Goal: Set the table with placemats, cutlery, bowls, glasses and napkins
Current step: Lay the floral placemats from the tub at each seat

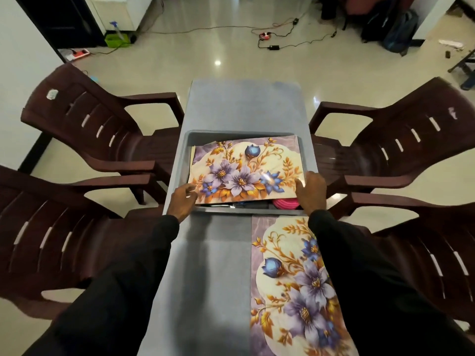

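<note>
A floral placemat (244, 168) with purple and blue flowers lies across the top of a grey bin (180, 160) in the middle of the grey table (205, 278). My left hand (181, 201) grips the mat's near left corner. My right hand (311, 191) holds its near right edge. A second floral placemat (288, 278) lies flat on the table at the near right, partly under my right sleeve. Pink bowls (285, 203) show inside the bin under the held mat. Other contents of the bin are hidden.
Brown plastic armchairs stand on both sides of the narrow table: two on the left (97, 124) (51, 240) and two on the right (401, 145) (437, 253). Cables and a power strip (266, 35) lie on the tiled floor beyond.
</note>
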`<state>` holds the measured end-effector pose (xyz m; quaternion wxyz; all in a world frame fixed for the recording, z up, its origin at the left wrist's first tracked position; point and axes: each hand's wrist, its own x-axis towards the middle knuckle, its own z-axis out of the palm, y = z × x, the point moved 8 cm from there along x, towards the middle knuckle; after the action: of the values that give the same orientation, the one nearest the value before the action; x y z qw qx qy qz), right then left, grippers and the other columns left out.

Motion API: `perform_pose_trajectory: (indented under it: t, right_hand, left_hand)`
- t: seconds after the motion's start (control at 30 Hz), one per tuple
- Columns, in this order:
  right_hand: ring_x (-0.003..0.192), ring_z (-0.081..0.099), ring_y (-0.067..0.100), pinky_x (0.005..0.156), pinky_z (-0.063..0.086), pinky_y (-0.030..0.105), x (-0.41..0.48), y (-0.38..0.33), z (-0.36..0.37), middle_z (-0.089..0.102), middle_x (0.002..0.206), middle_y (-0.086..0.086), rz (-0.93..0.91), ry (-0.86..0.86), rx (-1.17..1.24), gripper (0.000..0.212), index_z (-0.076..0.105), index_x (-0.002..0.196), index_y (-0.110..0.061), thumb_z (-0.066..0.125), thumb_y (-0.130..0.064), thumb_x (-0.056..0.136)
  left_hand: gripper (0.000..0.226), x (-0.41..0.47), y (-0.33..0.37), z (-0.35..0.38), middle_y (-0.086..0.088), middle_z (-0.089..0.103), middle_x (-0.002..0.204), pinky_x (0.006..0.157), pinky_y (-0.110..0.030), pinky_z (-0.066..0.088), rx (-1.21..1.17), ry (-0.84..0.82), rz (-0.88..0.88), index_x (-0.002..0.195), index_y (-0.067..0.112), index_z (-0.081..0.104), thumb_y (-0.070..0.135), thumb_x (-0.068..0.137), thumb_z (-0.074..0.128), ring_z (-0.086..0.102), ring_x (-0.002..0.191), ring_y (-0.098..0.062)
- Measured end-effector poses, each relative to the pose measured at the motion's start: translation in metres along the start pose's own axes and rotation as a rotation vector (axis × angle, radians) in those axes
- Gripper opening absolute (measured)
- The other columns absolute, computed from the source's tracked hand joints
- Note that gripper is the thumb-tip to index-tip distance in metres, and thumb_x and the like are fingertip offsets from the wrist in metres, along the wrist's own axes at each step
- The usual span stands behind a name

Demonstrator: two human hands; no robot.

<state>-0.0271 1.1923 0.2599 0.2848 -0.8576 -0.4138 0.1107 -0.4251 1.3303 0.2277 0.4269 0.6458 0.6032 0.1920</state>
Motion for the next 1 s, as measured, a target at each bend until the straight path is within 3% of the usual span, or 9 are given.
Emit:
perform_pose_trajectory:
  t: [0.13, 0.27, 0.37, 0.43, 0.57, 0.67, 0.8, 0.9, 1.0]
  right_hand:
    - [0.093, 0.066, 0.034, 0.072, 0.048, 0.035, 0.034, 0.010, 0.018, 0.069, 0.101, 0.020, 0.165, -0.057, 0.055, 0.033, 0.068, 0.098, 0.003, 0.076, -0.028, 0.089]
    - [0.085, 0.072, 0.029, 0.075, 0.060, 0.043, 0.046, 0.021, 0.020, 0.075, 0.096, 0.016, 0.237, -0.011, 0.199, 0.025, 0.074, 0.096, 0.001, 0.083, -0.017, 0.081]
    - [0.085, 0.070, 0.026, 0.072, 0.054, 0.032, 0.055, 0.032, 0.016, 0.075, 0.095, 0.015, 0.268, 0.003, 0.274, 0.022, 0.074, 0.096, 0.001, 0.083, -0.008, 0.078]
    - [0.084, 0.070, 0.027, 0.070, 0.050, 0.029, 0.061, 0.034, 0.008, 0.075, 0.094, 0.016, 0.243, 0.021, 0.275, 0.021, 0.074, 0.095, 0.002, 0.080, -0.005, 0.076]
    - [0.087, 0.069, 0.032, 0.071, 0.049, 0.032, 0.070, 0.044, -0.004, 0.073, 0.094, 0.019, 0.204, 0.035, 0.210, 0.014, 0.069, 0.090, 0.001, 0.070, 0.001, 0.077]
    - [0.091, 0.067, 0.034, 0.075, 0.052, 0.035, 0.073, 0.054, -0.012, 0.071, 0.098, 0.019, 0.191, 0.058, 0.189, 0.015, 0.067, 0.091, -0.002, 0.067, -0.001, 0.077]
    - [0.082, 0.065, 0.021, 0.067, 0.047, 0.024, 0.076, 0.063, -0.019, 0.073, 0.095, 0.015, 0.226, 0.043, 0.254, 0.010, 0.068, 0.092, 0.000, 0.069, 0.002, 0.083]
    - [0.083, 0.066, 0.020, 0.071, 0.052, 0.029, 0.072, 0.066, -0.019, 0.072, 0.095, 0.013, 0.238, 0.023, 0.302, 0.010, 0.066, 0.091, -0.005, 0.073, 0.000, 0.085]
    - [0.087, 0.070, 0.027, 0.078, 0.060, 0.040, 0.067, 0.073, -0.018, 0.072, 0.092, 0.011, 0.256, 0.024, 0.332, 0.013, 0.065, 0.089, -0.010, 0.074, -0.001, 0.084]
  left_hand:
    - [0.035, 0.023, -0.009, 0.010, -0.018, 0.062, 0.133, 0.100, -0.035, 0.048, -0.011, -0.028, -0.062, 0.135, -0.002, 0.058, 0.005, 0.101, 0.054, 0.059, 0.123, -0.033]
    - [0.026, 0.040, -0.018, 0.019, -0.014, 0.064, 0.122, 0.093, -0.035, 0.051, -0.073, -0.024, -0.158, 0.127, 0.000, 0.060, 0.003, 0.102, 0.052, 0.062, 0.113, -0.031]
    - [0.013, 0.051, -0.026, 0.027, -0.021, 0.067, 0.109, 0.080, -0.029, 0.048, -0.072, -0.039, -0.220, 0.107, -0.001, 0.061, -0.002, 0.100, 0.050, 0.065, 0.106, -0.042]
    - [0.018, 0.058, -0.032, 0.031, -0.029, 0.069, 0.112, 0.082, -0.032, 0.048, -0.055, -0.050, -0.241, 0.108, -0.008, 0.063, -0.002, 0.099, 0.050, 0.066, 0.108, -0.047]
    - [0.027, 0.064, -0.030, 0.039, -0.018, 0.069, 0.122, 0.097, -0.041, 0.054, -0.036, -0.049, -0.268, 0.121, -0.006, 0.064, -0.001, 0.101, 0.046, 0.066, 0.111, -0.038]
    - [0.025, 0.066, -0.022, 0.049, -0.012, 0.067, 0.117, 0.094, -0.035, 0.051, -0.044, -0.067, -0.263, 0.122, -0.004, 0.061, -0.003, 0.104, 0.044, 0.063, 0.106, -0.027]
    - [0.018, 0.075, -0.025, 0.056, -0.017, 0.071, 0.116, 0.096, -0.045, 0.057, -0.067, -0.047, -0.297, 0.109, 0.000, 0.064, 0.001, 0.104, 0.047, 0.068, 0.106, -0.032]
    - [0.014, 0.078, -0.021, 0.061, -0.020, 0.070, 0.112, 0.091, -0.042, 0.057, -0.090, -0.049, -0.314, 0.103, -0.005, 0.063, -0.002, 0.101, 0.049, 0.067, 0.106, -0.035]
    - [0.014, 0.076, -0.011, 0.063, -0.016, 0.067, 0.105, 0.090, -0.039, 0.055, -0.141, -0.021, -0.344, 0.089, 0.004, 0.060, -0.007, 0.096, 0.055, 0.066, 0.104, -0.032]
